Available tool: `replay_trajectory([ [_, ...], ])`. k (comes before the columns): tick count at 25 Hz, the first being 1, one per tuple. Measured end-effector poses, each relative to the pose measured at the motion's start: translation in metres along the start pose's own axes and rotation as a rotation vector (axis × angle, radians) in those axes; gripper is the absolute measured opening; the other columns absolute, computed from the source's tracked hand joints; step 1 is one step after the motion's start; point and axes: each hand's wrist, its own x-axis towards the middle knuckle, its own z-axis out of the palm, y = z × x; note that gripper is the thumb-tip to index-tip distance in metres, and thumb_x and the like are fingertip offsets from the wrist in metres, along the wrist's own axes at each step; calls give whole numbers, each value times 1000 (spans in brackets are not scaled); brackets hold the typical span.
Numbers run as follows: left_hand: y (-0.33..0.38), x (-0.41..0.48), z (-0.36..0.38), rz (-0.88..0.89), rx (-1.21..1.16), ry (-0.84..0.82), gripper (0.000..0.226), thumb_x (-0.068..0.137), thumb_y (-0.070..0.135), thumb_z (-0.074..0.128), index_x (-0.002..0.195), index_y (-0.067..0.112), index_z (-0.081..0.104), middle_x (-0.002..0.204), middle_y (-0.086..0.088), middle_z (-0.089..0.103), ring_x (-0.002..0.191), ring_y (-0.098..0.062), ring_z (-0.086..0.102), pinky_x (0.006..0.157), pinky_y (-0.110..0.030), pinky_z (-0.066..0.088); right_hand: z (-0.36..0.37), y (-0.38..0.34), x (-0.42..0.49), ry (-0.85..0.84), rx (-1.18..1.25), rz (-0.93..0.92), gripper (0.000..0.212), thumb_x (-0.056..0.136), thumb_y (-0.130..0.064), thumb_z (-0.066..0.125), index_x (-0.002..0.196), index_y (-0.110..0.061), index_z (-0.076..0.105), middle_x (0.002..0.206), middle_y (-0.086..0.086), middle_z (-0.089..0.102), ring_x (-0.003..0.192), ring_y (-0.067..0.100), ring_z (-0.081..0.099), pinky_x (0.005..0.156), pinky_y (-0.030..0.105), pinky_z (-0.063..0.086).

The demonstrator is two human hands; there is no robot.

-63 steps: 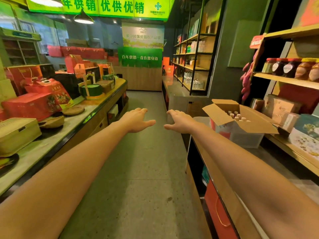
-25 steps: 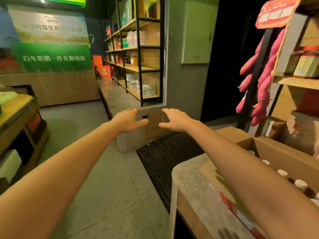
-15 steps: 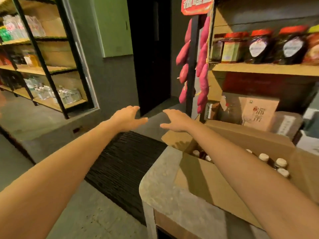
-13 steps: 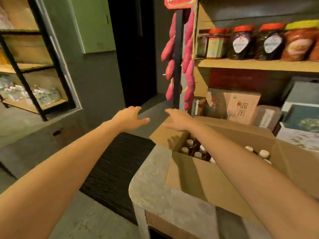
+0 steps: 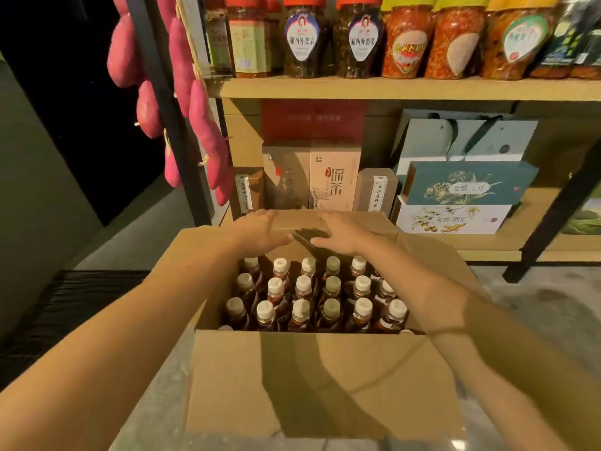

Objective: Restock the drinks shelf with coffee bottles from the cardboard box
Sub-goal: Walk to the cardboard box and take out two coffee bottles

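We hold both hands empty over the open box.

Nearest us, the box sits on a grey counter, flaps out, with white-capped bottles standing upright in rows inside. Beyond them our left hand and right hand are spread flat, fingers straight, gripping nothing, above the box's far edge. Behind stand tea cartons, and jars line the shelf above.

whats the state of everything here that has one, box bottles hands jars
cardboard box: open, flaps folded out
coffee bottles: capped, upright in rows inside the box
left hand: open, empty, above the box's far edge
right hand: open, empty, above the box's far edge
jars: lidded, upright on shelf
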Motion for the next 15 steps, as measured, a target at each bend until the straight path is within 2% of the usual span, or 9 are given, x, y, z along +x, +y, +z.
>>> replay_trajectory([
  [2, 0, 20, 23, 0, -24, -32, 69, 92, 50, 46, 149, 20, 19, 156, -7, 23, 141, -29, 28, 112, -41, 27, 19, 15, 12, -39, 27, 20, 61, 89, -38, 58, 141, -16, 37, 144, 9, 43, 132, 27, 42, 107, 47, 39],
  [7, -18, 50, 72, -40, -157, -104, 68, 92, 42, 52, 148, 16, 24, 151, -9, 33, 135, -27, 38, 108, -37, 33, 74, 36, 34, -130, 133, 35, 64, 92, -33, 56, 146, -13, 29, 151, 8, 35, 139, 26, 33, 111, 43, 33],
  [11, -35, 70, 96, -99, -285, -64, 66, 89, 36, 59, 144, 16, 30, 145, -9, 41, 130, -27, 43, 108, -40, 37, 104, 38, 59, -87, 270, 49, 58, 91, -28, 58, 142, -11, 35, 146, 9, 41, 136, 26, 37, 110, 42, 35],
  [13, -42, 78, 105, -114, -356, -32, 66, 87, 30, 63, 143, 14, 33, 143, -8, 45, 129, -25, 45, 104, -35, 38, 115, 39, 68, -85, 374, 75, 57, 90, -24, 60, 141, -11, 37, 145, 8, 43, 135, 24, 38, 109, 39, 36],
  [15, -49, 86, 113, -152, -436, -26, 65, 85, 27, 66, 141, 12, 37, 139, -8, 49, 127, -24, 47, 100, -30, 39, 124, 42, 77, -107, 463, 114, 56, 89, -22, 62, 139, -11, 39, 142, 7, 46, 133, 22, 41, 104, 30, 38],
])
